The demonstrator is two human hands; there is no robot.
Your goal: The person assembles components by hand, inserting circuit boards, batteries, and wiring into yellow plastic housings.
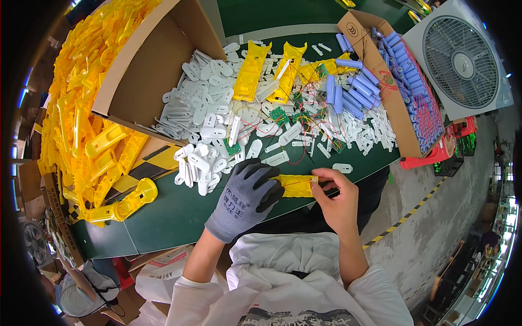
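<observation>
My left hand [247, 195], in a grey glove with dark fingertips, grips the left end of a yellow plastic shell [296, 186] over the table's near edge. The bare right hand [338, 198] pinches the shell's right end between thumb and fingers, where a small white piece [314, 180] shows. Glove and fingers hide both ends of the shell. Just beyond lie loose white plastic covers [209, 127], a green circuit board [279, 115] with red wires, and blue cylindrical cells [359, 89]. More yellow shells [253, 70] lie at the back of the table.
A large heap of yellow shells [76, 98] rises at the left beside an open cardboard box [157, 60]. At the right, a carton [399, 100] holds many blue cells, with a box fan [462, 62] behind it. One yellow shell [128, 204] lies at the table's left edge.
</observation>
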